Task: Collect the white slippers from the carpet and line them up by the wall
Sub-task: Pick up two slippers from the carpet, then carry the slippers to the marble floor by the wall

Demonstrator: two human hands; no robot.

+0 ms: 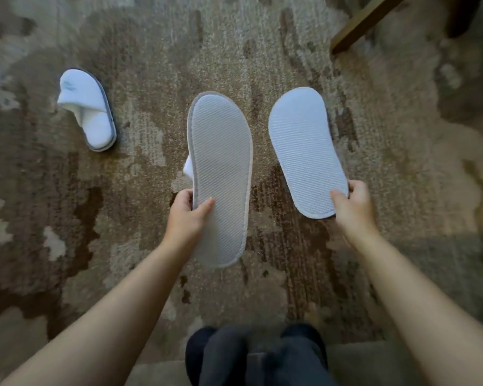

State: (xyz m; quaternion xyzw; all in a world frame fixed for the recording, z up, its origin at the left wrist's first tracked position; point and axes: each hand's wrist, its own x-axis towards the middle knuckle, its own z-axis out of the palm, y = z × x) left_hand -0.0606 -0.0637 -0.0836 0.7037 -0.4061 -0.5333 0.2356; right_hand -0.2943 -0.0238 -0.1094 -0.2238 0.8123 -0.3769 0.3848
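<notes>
Two slippers held sole-up over the carpet [262, 51], a third lying off to the left.

Both uppers are hidden, bar a white flap beside the left hand [187, 213]; the wooden leg [368, 22] beyond the right hand [352, 207] is cut off by the frame; dark knees [257, 355] are blurred. The left hand grips the left slipper [221, 174] at its edge near the heel; the right hand pinches the right slipper [304, 149] at the heel; both run lengthwise away from the person. The third slipper [88, 107] rests upright, well left of the left hand, its toe pointing away.
</notes>
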